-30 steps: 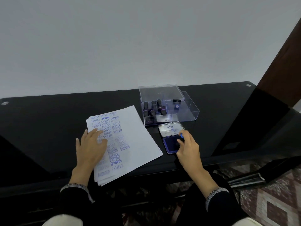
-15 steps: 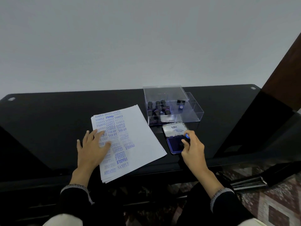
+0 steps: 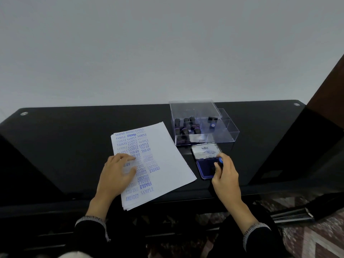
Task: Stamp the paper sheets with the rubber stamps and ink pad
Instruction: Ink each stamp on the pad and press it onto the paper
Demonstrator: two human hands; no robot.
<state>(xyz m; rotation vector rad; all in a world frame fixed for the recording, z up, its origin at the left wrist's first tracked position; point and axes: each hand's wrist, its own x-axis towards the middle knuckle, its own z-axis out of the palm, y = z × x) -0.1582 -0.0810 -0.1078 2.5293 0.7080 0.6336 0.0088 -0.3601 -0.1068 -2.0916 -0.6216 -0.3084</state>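
Left hand (image 3: 117,174): fingers spread flat, pressing on the paper sheets (image 3: 163,161).
Right hand (image 3: 226,173): fingers pinching a rubber stamp (image 3: 219,162), held down on the ink pad (image 3: 205,169).
Paper sheets: stack on black table (image 3: 74,142), left column covered in blue imprints.
Clear case (image 3: 202,123): behind ink pad, holds further stamps.

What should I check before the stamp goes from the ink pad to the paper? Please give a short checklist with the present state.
1. Right hand grips the stamp: ok.
2. Stamp face on the blue ink pad: ok.
3. Face fully inked: cannot tell, hidden.
4. Left hand holds the paper sheets flat: ok.
5. Free blank area on the sheet's right side: ok.
6. Clear box away from the path: ok.
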